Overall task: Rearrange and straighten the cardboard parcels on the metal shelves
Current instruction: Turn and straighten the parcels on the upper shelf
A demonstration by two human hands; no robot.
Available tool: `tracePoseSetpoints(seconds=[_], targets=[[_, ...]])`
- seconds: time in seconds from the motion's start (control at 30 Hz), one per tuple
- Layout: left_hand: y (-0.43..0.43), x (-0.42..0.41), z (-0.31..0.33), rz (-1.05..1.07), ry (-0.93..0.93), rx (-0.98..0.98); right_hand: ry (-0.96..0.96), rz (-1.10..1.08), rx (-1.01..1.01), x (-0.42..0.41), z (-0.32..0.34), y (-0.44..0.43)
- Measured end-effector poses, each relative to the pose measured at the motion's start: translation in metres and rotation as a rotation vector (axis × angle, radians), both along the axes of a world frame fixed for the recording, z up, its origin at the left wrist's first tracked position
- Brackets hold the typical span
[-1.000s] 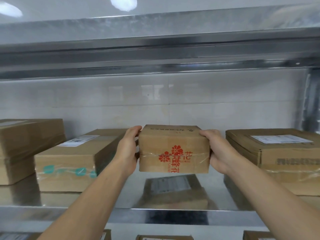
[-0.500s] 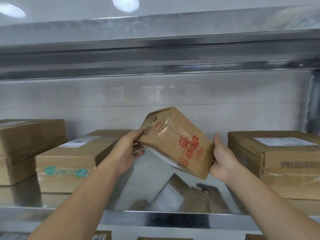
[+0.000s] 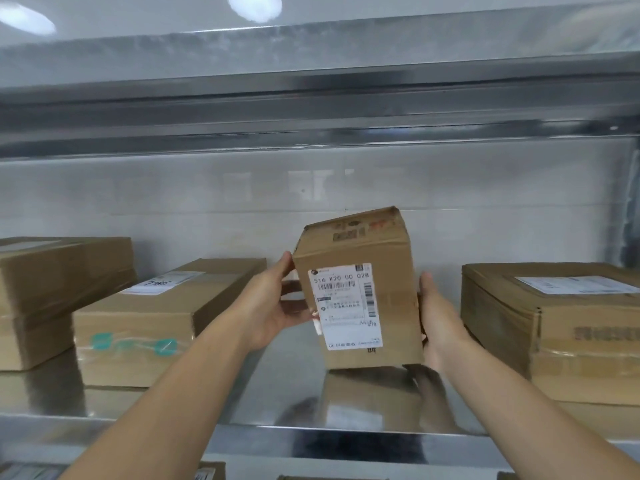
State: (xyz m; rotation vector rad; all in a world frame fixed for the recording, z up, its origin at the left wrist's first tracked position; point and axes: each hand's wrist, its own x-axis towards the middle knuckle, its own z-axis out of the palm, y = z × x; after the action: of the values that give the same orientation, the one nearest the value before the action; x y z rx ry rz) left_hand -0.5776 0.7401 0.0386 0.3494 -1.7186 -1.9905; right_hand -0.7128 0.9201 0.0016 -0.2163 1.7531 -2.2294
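A small cardboard parcel (image 3: 391, 299) stands on end in the middle of the metal shelf (image 3: 270, 403), its white shipping label facing me and its bottom edge touching or just above the shelf. My left hand (image 3: 273, 306) grips its left side, thumb at the upper corner and fingers behind. My right hand (image 3: 438, 320) holds the right side, fingers wrapped behind the parcel. The parcel leans slightly to the left.
A long parcel with teal tape marks (image 3: 149, 327) lies left of centre, and a stacked pair of parcels (image 3: 52, 296) sits at the far left. A large flat parcel (image 3: 568, 327) lies at the right. A steel shelf (image 3: 311, 109) runs overhead; more parcels peek out below.
The parcel was lying flat with its red flower print facing me. Both hands tipped and turned it, and now it stands upright with the white label facing me.
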Motion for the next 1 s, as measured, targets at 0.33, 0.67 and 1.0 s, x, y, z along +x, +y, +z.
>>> tracePoseSetpoints(seconds=[0.33, 0.67, 1.0], targets=[[-0.002, -0.004, -0.004, 0.051, -0.165, -0.196, 0.1, 0.183, 0.204, -0.004, -0.004, -0.003], [-0.012, -0.008, -0.01, 0.057, -0.128, -0.148, 0.169, 0.173, 0.172, 0.005, 0.012, -0.002], [-0.012, -0.005, -0.008, 0.076, -0.075, -0.177, -0.076, 0.4, 0.044, -0.007, 0.04, 0.022]])
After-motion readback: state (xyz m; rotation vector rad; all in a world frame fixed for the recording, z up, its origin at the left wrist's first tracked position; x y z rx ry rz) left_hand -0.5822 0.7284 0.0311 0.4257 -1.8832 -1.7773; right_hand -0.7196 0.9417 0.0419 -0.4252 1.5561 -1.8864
